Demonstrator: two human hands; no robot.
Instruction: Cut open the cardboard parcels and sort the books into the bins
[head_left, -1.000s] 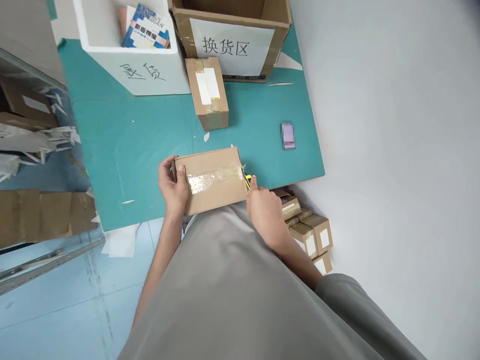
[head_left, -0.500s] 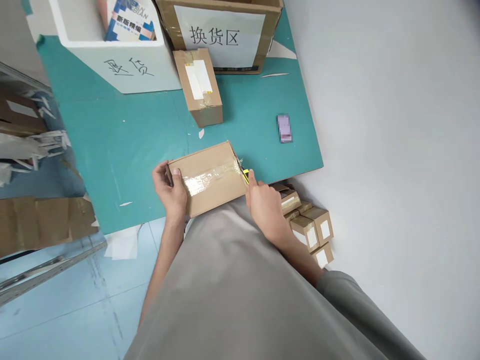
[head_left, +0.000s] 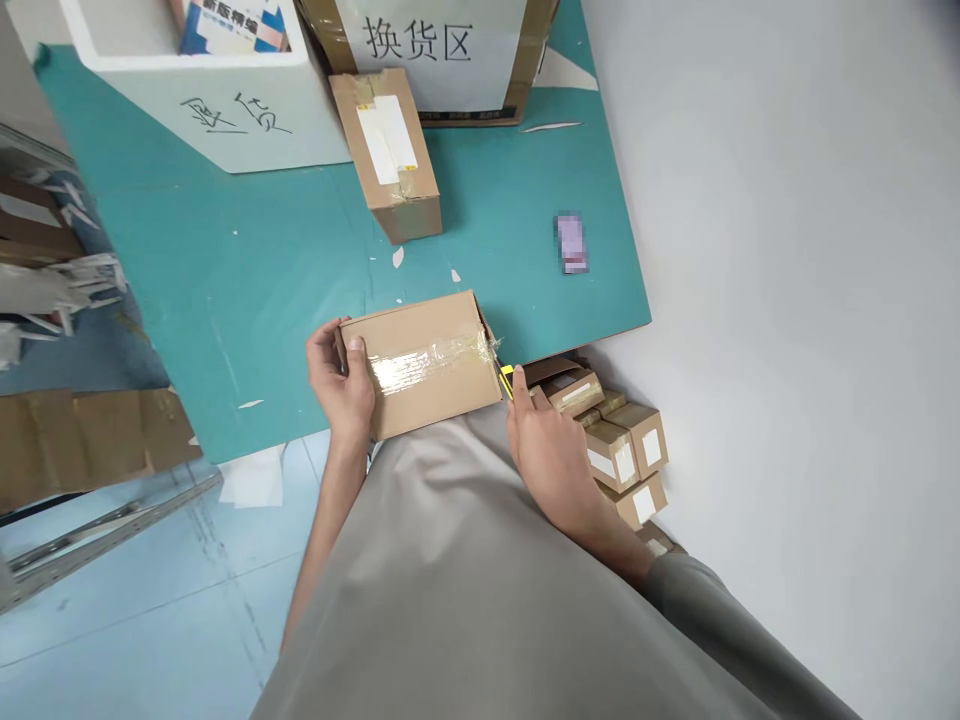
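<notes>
A flat brown cardboard box point(head_left: 427, 385) lies at the table's near edge against my grey shirt. Shiny clear tape runs along its top. My left hand point(head_left: 341, 385) grips the box's left end, thumb on top and fingers around the side. In my right hand point(head_left: 551, 440) is a yellow and black box cutter point(head_left: 507, 380), with the index finger stretched along it. The cutter is at the box's right end, where the tape looks torn and the edge stands slightly apart. Whether its blade touches the cardboard cannot be made out.
On the green table point(head_left: 247, 290) stand a taped carton point(head_left: 394, 160), a white foam bin point(head_left: 217, 110) with books and a large labelled box point(head_left: 442, 60). A phone point(head_left: 571, 243) lies right. Small cartons point(head_left: 630, 450) are stacked below the table, beside the wall point(head_left: 787, 250).
My right hand with the box cutter has moved a little right and toward me along the box's end. The box's right end has shifted slightly. The whole view has tilted a little.
</notes>
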